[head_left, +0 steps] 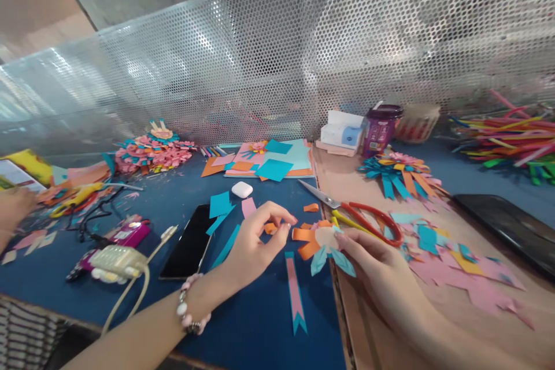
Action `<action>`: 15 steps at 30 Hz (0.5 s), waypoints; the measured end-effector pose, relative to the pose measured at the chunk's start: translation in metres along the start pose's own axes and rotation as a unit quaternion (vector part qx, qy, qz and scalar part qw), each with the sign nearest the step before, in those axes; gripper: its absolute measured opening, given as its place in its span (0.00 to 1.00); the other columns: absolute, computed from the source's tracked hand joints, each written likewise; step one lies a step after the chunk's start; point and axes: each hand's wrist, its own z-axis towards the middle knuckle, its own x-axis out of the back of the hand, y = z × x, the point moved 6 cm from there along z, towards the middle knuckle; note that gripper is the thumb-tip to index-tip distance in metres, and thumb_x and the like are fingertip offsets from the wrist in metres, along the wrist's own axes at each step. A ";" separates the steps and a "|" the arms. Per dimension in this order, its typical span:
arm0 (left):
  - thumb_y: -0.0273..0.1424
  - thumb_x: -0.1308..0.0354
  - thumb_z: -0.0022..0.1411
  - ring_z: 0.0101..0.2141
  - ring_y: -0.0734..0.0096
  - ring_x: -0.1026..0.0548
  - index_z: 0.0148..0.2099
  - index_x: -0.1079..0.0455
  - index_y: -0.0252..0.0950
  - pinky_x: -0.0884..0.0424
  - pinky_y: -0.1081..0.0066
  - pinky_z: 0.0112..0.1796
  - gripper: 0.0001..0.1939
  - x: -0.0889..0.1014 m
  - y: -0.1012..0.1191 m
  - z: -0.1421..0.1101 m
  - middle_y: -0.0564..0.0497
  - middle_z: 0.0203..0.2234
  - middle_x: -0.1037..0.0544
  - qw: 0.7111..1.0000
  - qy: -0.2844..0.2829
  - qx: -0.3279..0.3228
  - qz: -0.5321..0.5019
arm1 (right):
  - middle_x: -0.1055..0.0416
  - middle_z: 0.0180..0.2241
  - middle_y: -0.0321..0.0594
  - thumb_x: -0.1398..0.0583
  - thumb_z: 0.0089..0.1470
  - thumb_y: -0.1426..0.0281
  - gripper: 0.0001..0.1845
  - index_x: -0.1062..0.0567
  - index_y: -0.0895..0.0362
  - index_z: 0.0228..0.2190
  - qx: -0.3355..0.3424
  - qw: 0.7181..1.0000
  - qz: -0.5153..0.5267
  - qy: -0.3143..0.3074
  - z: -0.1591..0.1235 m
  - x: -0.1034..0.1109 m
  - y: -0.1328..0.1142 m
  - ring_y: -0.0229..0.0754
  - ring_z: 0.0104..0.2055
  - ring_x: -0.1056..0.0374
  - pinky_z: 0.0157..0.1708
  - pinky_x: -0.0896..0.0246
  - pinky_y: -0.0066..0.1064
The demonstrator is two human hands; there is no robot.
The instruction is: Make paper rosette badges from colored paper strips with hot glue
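My right hand (381,269) pinches a paper flower (326,236) by its edge, with orange loop petals, a pale round centre and two light-blue leaves. To its left my left hand (258,237) has thumb and forefinger brought together. An orange paper curl (270,228) shows inside the loop of those fingers; whether they grip it or anything else is hidden. Below, a pink and blue paper ribbon (296,295) with a notched end lies on the blue table. Red-handled scissors (368,219) lie just beyond my right hand, blades pointing away to the left.
Blue paper pieces (221,205), an earbud case (241,189) and a phone (188,243) lie left of centre. Paper flowers are heaped (154,150) behind. Coloured scraps (468,272) and a black tray-like object (511,231) are right. Another person's hand (15,208) is far left.
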 end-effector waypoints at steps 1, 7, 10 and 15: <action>0.31 0.47 0.65 0.37 0.70 0.29 0.39 0.32 0.37 0.32 0.71 0.40 0.05 0.000 0.000 0.000 0.49 0.36 0.28 1.000 0.000 0.005 0.001 | 0.29 0.30 0.38 0.39 0.50 0.54 0.16 0.27 0.55 0.27 0.001 1.000 0.002 -0.002 0.001 0.000 0.001 0.44 0.35 0.34 0.35 0.38 0.31; 0.33 0.48 0.66 0.37 0.71 0.28 0.40 0.31 0.38 0.33 0.72 0.39 0.07 -0.004 0.001 -0.001 0.50 0.35 0.26 1.000 -0.018 0.021 0.005 | 0.28 0.30 0.38 0.38 0.51 0.56 0.14 0.26 0.55 0.28 -0.016 0.999 0.038 -0.024 0.001 0.000 0.008 0.43 0.35 0.33 0.37 0.38 0.33; 0.34 0.49 0.67 0.36 0.72 0.29 0.40 0.31 0.37 0.33 0.71 0.39 0.08 -0.004 0.000 -0.001 0.50 0.35 0.27 1.000 -0.023 0.020 0.006 | 0.28 0.30 0.37 0.39 0.51 0.56 0.14 0.26 0.55 0.28 -0.018 0.999 0.032 -0.018 0.001 0.001 0.009 0.42 0.34 0.33 0.34 0.39 0.31; 0.32 0.48 0.66 0.39 0.70 0.29 0.41 0.30 0.37 0.33 0.71 0.39 0.07 -0.005 0.003 0.001 0.48 0.39 0.27 0.999 -0.032 -0.004 0.005 | 0.28 0.31 0.39 0.42 0.52 0.52 0.18 0.27 0.55 0.27 0.022 0.993 -0.106 -0.040 0.003 -0.004 -0.002 0.45 0.36 0.33 0.35 0.40 0.33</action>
